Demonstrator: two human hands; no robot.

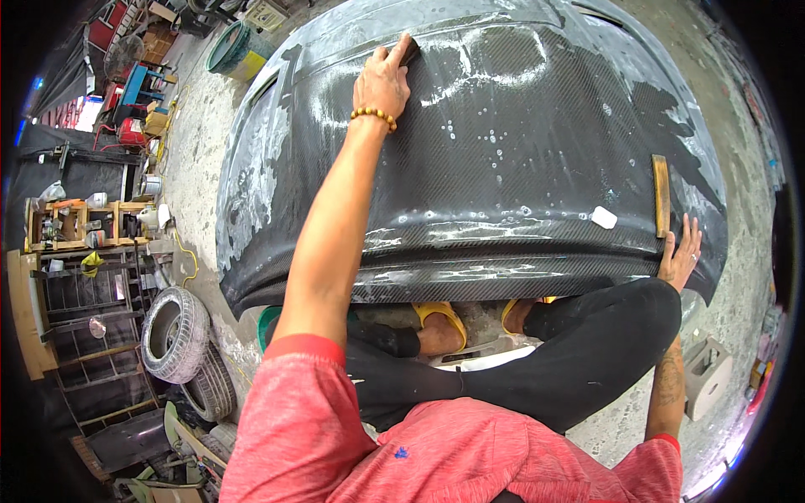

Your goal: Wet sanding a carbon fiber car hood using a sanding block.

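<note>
A carbon-weave hood (537,151) with whitish sanded patches, streaks and spots lies in front of me. My left hand (381,84), with a bead bracelet at the wrist, stretches to its far upper part, fingers closed on a small dark block (410,50) pressed to the surface. My right hand (682,251) rests with spread fingers on the hood's right front, touching or just beside the lower end of a long narrow wooden strip (661,189). A small white piece (603,217) lies left of the strip.
Two stacked tires (174,331), a green bucket (226,52), wooden frames, tools and yellow cords crowd the left side on the concrete floor. A grey cinder block (706,377) stands at right. My feet in yellow sandals are under the hood's front edge.
</note>
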